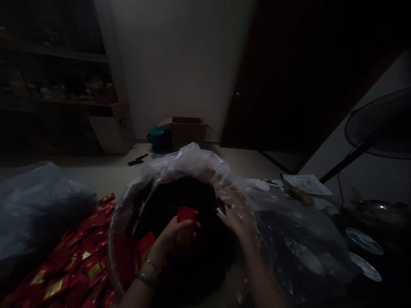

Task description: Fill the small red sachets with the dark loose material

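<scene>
The room is dim. My left hand (170, 239) is closed round a small red packet (185, 226) and holds it upright over a big clear plastic bag (192, 164) filled with dark loose material (183, 196). My right hand (236, 216) reaches into the bag at its right side; its fingers are bent at the dark material, and whether they hold anything is too dark to tell. Another red packet (146, 244) lies inside the bag by my left wrist.
Several red and gold packets (80, 265) are heaped at the lower left beside another plastic bag (35, 205). A cardboard box (188, 130) stands on the floor behind. A fan (380, 124), papers (305, 183) and patterned plates (364, 241) are on the right.
</scene>
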Demonstrator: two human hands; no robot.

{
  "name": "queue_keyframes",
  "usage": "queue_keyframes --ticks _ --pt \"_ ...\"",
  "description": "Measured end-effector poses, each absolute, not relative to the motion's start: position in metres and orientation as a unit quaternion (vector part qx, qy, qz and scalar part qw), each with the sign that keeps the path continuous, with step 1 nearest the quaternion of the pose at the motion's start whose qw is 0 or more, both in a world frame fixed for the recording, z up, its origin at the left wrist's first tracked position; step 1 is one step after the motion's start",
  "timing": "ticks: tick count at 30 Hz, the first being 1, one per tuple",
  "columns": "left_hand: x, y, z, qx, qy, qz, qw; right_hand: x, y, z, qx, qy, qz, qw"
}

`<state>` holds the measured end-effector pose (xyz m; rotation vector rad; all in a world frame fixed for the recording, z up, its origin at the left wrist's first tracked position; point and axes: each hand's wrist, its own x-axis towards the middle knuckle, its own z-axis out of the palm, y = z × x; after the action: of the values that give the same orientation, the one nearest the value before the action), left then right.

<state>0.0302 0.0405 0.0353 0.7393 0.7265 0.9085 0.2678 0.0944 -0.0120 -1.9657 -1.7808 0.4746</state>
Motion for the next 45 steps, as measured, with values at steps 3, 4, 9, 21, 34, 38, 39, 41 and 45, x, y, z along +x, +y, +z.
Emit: queue_keyframes --ticks 3,4,9,21,34,38,39,41,45 --pt "0.029 0.041 0.033 0.355 0.336 0.415 0.767 0.279 0.092 -0.020 -0.706 -0.637 0.215 0.223" --pt "0.029 0.042 0.033 0.359 0.337 0.412 0.767 0.279 0.092 -0.021 -0.701 -0.636 0.227 0.229" --pt "0.028 0.042 0.031 0.372 0.336 0.402 0.766 0.274 0.097 -0.003 -0.666 -0.638 0.263 0.285" --pt "0.037 0.041 0.024 0.472 0.359 0.337 0.732 0.220 0.050 0.074 -0.499 -0.739 0.383 0.240" --pt "0.033 0.040 0.021 0.481 0.348 0.336 0.731 0.206 0.048 0.076 -0.499 -0.768 0.322 0.238" --pt "0.033 0.038 0.025 0.473 0.348 0.316 0.745 0.206 0.049 0.074 -0.498 -0.769 0.315 0.247" --pt "0.033 0.038 0.025 0.459 0.350 0.306 0.757 0.206 0.050 0.074 -0.498 -0.768 0.314 0.250" --pt "0.034 0.040 0.026 0.423 0.347 0.295 0.783 0.206 0.050 0.073 -0.497 -0.768 0.312 0.256" --pt "0.037 0.045 0.027 0.403 0.332 0.298 0.799 0.206 0.051 0.071 -0.494 -0.761 0.319 0.274"
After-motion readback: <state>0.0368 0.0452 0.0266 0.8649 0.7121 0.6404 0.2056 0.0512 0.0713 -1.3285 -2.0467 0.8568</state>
